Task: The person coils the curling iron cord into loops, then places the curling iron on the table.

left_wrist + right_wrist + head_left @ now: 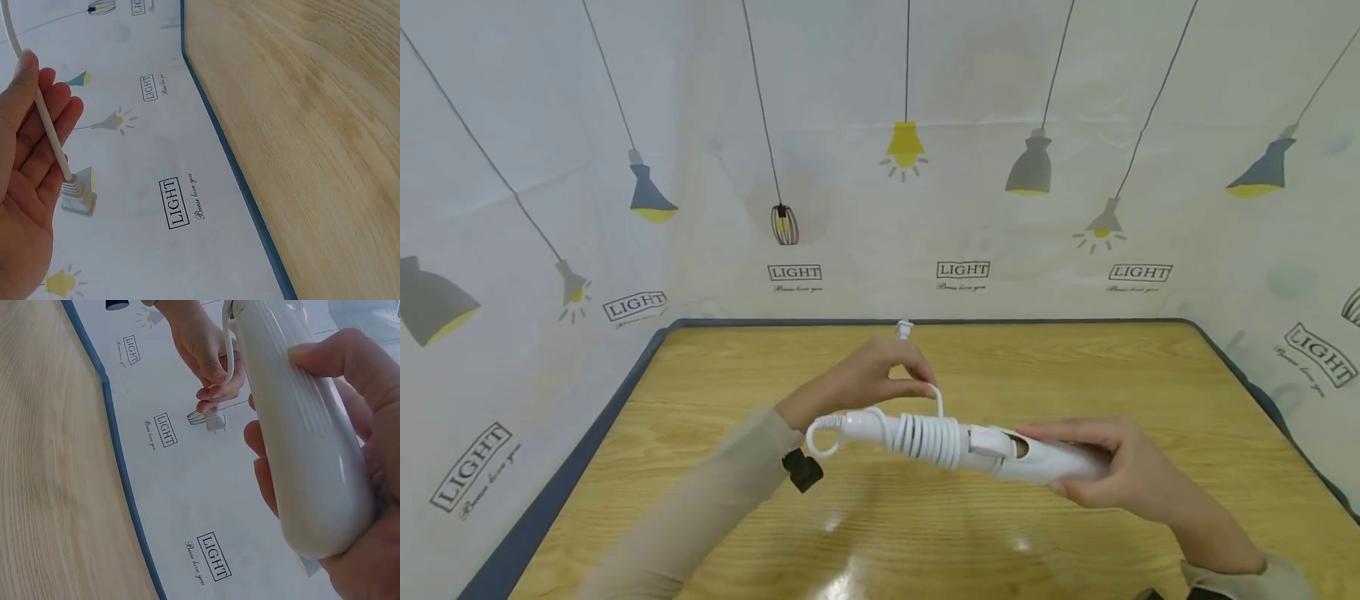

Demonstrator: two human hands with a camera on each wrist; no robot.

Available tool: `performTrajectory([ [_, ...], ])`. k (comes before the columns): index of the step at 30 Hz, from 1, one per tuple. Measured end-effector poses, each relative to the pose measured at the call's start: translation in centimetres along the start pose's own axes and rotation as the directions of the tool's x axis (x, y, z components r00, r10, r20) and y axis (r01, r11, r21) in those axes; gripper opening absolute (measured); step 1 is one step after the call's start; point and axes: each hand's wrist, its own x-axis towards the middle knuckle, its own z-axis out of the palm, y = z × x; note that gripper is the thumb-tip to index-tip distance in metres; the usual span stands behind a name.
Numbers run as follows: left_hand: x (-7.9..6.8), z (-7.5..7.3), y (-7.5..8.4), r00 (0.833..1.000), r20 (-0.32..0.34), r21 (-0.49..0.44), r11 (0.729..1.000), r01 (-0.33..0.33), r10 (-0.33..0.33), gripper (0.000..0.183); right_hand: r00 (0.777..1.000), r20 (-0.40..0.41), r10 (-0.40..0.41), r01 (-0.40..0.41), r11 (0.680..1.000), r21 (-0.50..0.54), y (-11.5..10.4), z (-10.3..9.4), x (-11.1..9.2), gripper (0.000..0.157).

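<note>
My right hand (1131, 467) grips a white hair styling iron (1037, 462) near its thick rounded end, holding it nearly level above the table. Its white cord (942, 404) is wound in several turns round the middle of the body, with a small loop at the narrow left end. Thumb and fingers of my left hand (880, 375) pinch the cord's free length just above those turns. Past these fingertips the cord ends in a white plug (79, 200), which hangs free beside the left palm. In the right wrist view, the iron's ridged white body (300, 437) fills the right grasp.
Below both hands lies a wood-grain table (737, 533) with a dark blue edge (775, 322). Pale sheets (850, 67) printed with lamps and lettering stand round its back and sides. A black band (802, 471) is on the left wrist.
</note>
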Motion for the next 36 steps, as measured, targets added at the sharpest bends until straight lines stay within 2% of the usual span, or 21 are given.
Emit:
performTrajectory([
  [5,0.1,-0.7,0.5,0.999,0.026,0.057,0.998,0.022,-0.023,0.010,0.994,0.061,0.095,-0.096,0.995,0.017,0.4,-0.3,-0.2,0.052],
  [9,0.3,-1.2,1.1,0.996,0.079,0.094,0.995,0.041,-0.048,0.010,0.986,0.111,0.121,-0.126,0.991,0.036,0.5,-0.4,-0.1,0.050],
  [14,0.8,-1.7,1.9,0.974,0.200,0.156,0.984,0.081,-0.111,0.010,0.979,0.145,0.142,-0.142,0.990,-0.009,0.7,-0.2,0.0,0.050],
  [16,1.0,-1.8,2.2,0.962,0.241,0.183,0.979,0.084,-0.128,0.011,0.979,0.161,0.125,-0.123,0.992,-0.022,1.0,-0.2,0.1,0.050],
  [21,1.5,-2.1,2.8,0.946,0.298,0.218,0.974,0.065,-0.130,0.012,0.977,0.185,0.107,-0.101,0.994,-0.045,1.5,-0.2,0.2,0.049],
  [25,1.8,-2.3,3.4,0.930,0.324,0.252,0.963,0.093,-0.174,0.011,0.972,0.162,0.170,-0.156,0.983,-0.094,1.7,0.0,0.4,0.048],
  [30,2.1,-2.3,4.4,0.902,0.336,0.291,0.941,0.175,-0.272,0.011,0.963,0.119,0.242,-0.224,0.964,-0.145,1.8,0.6,0.8,0.046],
  [34,2.2,-2.2,5.3,0.883,0.317,0.294,0.921,0.255,-0.346,0.011,0.956,0.082,0.283,-0.270,0.952,-0.141,1.9,0.8,1.1,0.044],
  [36,2.2,-2.2,5.7,0.885,0.282,0.288,0.913,0.289,-0.370,0.011,0.957,0.049,0.285,-0.275,0.949,-0.152,2.0,0.9,1.1,0.044],
])
